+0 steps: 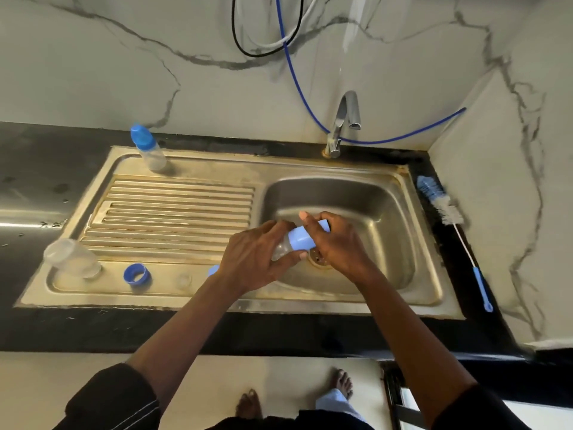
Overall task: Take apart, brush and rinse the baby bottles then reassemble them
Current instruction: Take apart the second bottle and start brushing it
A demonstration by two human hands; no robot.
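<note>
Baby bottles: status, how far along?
Done: one bottle is apart on the drainboard: open body, blue ring, small clear piece. In hand: over the basin, left hand grips a second bottle, right hand its blue cap. Left: brushing, rinsing, reassembly; the brush lies on the counter. Capped bottle at the back: washed or untouched, cannot tell.

Baby bottle parts around a steel sink (341, 187).
A clear plastic bottle with pale blue cap (299, 240) is held tilted over the basin. A capped clear bottle (148, 150) stands upright at the back left. An open clear bottle body (73, 259) stands beside a blue screw ring (137, 276) at the front left. A blue-and-white bristle brush (440, 203) lies to the right of the sink.
</note>
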